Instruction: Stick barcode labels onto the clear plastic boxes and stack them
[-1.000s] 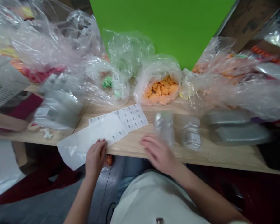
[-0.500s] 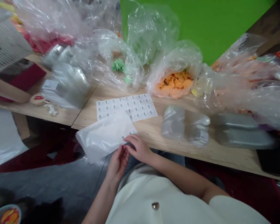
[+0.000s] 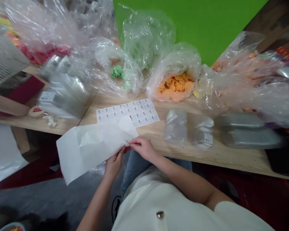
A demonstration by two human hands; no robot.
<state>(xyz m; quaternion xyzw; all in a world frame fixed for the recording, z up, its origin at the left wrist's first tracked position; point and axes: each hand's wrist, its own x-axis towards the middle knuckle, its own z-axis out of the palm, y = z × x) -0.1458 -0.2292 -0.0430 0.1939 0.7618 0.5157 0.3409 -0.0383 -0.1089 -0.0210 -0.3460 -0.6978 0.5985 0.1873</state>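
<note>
A large white sheet (image 3: 86, 144) hangs partly over the table's front edge, its right part lying over a printed label sheet (image 3: 144, 112). My left hand (image 3: 114, 163) is closed on the white sheet's lower edge, near its right end. Just to the right, my right hand (image 3: 142, 147) pinches the sheet's right corner, where a bit of dark print shows. The fingertips of both hands nearly touch.
Behind the label sheet stand open clear bags of orange pieces (image 3: 177, 86) and green pieces (image 3: 118, 72). Clear packs (image 3: 175, 126) lie to the right. Stacked clear packs (image 3: 65, 96) and another person's forearm (image 3: 8, 104) are at the left.
The white sheet has spread out further to the left and down over the table edge. My left hand has moved slightly left. The whole view has shifted a little.
</note>
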